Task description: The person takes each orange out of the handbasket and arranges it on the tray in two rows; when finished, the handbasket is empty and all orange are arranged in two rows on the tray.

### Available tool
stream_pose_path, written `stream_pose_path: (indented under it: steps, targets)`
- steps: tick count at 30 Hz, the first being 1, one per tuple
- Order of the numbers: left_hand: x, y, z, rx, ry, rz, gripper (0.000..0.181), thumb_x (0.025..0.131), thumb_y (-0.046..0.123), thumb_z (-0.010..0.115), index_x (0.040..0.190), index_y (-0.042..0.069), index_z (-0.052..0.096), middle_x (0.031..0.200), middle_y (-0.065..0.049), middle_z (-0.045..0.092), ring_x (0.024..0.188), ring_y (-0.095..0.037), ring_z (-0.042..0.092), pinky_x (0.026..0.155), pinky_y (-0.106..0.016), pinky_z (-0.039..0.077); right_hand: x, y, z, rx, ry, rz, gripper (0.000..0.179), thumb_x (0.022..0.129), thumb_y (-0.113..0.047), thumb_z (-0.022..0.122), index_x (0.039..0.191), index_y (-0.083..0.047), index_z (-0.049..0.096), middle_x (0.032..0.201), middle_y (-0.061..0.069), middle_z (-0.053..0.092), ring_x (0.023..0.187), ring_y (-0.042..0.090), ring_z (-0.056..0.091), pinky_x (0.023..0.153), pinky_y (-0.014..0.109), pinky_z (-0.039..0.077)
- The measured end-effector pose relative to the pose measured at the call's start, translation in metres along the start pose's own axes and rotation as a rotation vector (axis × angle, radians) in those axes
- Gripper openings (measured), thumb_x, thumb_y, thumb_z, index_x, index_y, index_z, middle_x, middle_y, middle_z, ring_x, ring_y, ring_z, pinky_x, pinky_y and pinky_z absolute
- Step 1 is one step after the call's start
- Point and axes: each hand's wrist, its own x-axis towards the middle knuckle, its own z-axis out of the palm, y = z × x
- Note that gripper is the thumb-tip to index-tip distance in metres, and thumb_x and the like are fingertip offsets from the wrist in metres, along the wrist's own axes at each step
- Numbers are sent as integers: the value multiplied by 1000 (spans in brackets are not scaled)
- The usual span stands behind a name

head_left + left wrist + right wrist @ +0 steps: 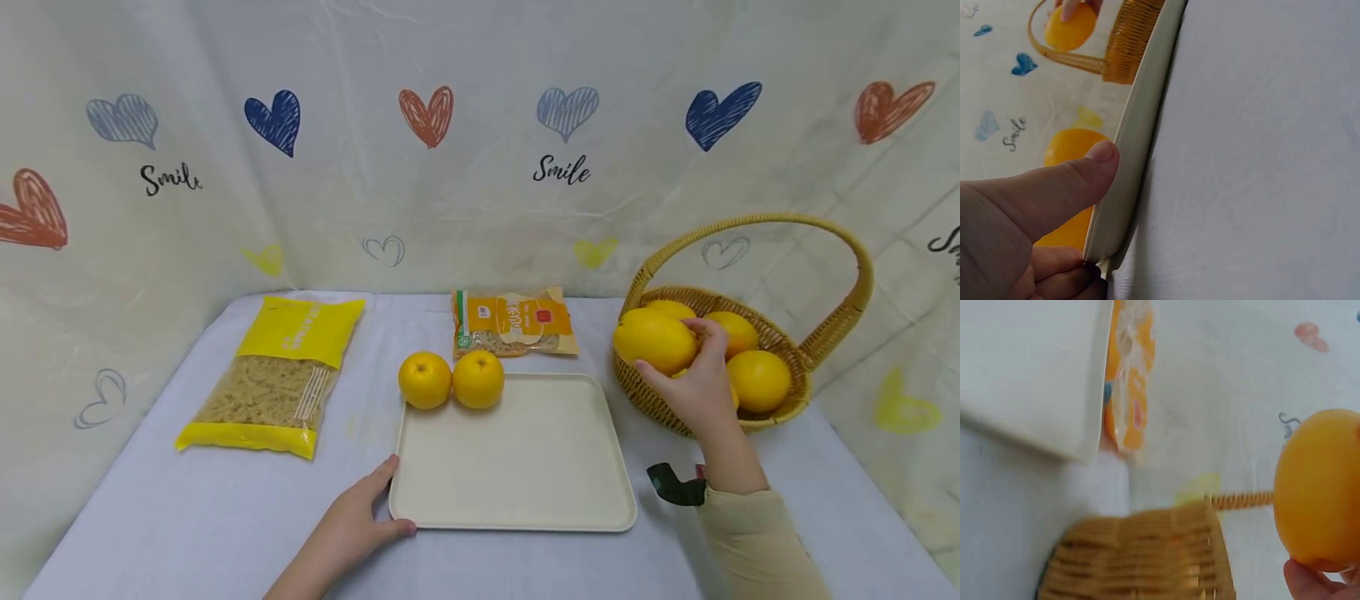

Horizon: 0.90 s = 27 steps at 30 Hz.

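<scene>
My right hand [701, 379] holds an orange [655, 342] over the left side of a wicker basket [645, 400]. In the right wrist view the same orange [1319, 487] shows large, with fingertips [1310, 584] at its underside. More oranges [759, 381] lie in the basket, partly hidden by the hand. My left hand [356, 521] grips the near left corner of a cream tray [517, 467]; the left wrist view shows the thumb [1094, 169] against its rim [1125, 181]. Two oranges [425, 381] [478, 380] sit side by side at the tray's far left corner.
Left of the tray lies a yellow bag of pasta [273, 379]. An orange-and-clear food packet [516, 322] is behind the tray. The basket's tall handle [757, 218] arches over it. A dark strap-like piece [675, 485] juts out by the right wrist.
</scene>
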Motion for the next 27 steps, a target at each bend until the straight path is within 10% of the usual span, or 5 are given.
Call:
stream_pose_path:
  steps: [7, 27]
  targets:
    - [-2, 1, -1, 8, 14, 26, 100, 60, 53, 75, 140, 8, 35, 143, -12, 37, 130, -34, 36, 104, -52, 32, 2, -4, 27, -21, -60, -160, 82, 72, -17, 73, 140, -16, 27, 129, 22, 26, 113, 36, 29, 86, 56, 31]
    - [-3, 5, -4, -1, -1, 1, 99, 61, 50, 76, 141, 9, 34, 144, -11, 37, 130, -34, 36, 104, -52, 32, -11, -18, 87, 147, -237, -71, 87, 73, -16, 73, 141, -13, 18, 134, 21, 30, 120, 33, 35, 101, 56, 34]
